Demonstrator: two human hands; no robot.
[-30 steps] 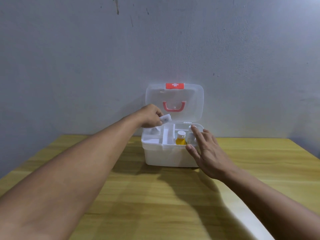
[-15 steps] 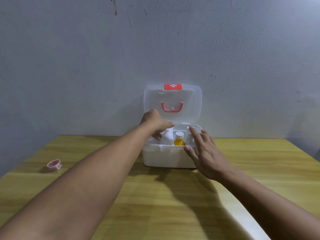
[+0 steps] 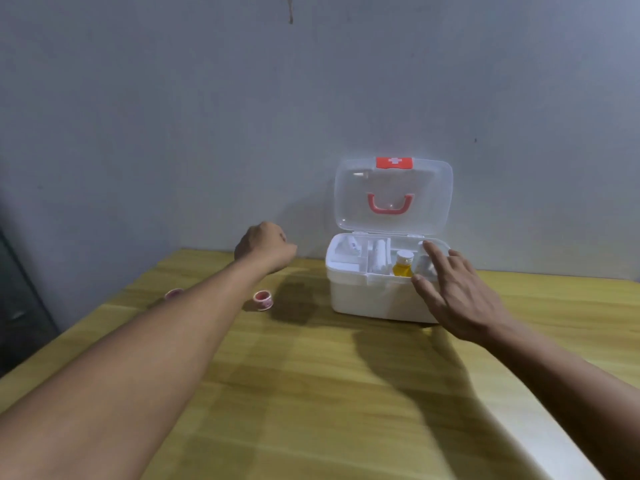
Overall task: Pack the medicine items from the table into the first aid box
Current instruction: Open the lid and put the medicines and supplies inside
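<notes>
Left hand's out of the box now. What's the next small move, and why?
Probably lower the left hand onto the nearer pink tape roll and pinch it. The hand hangs above the table, apparently holding nothing, while two pink rolls lie outside the first aid box; the other roll is partly hidden by the forearm. The right hand rests on the box, whose lid stands open.

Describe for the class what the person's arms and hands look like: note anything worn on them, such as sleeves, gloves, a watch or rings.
Both forearms are bare for all their visible length; no sleeve shows. The left hand and the right hand wear no gloves. No watch, band or ring shows on either wrist or on the fingers, and no markings.
</notes>
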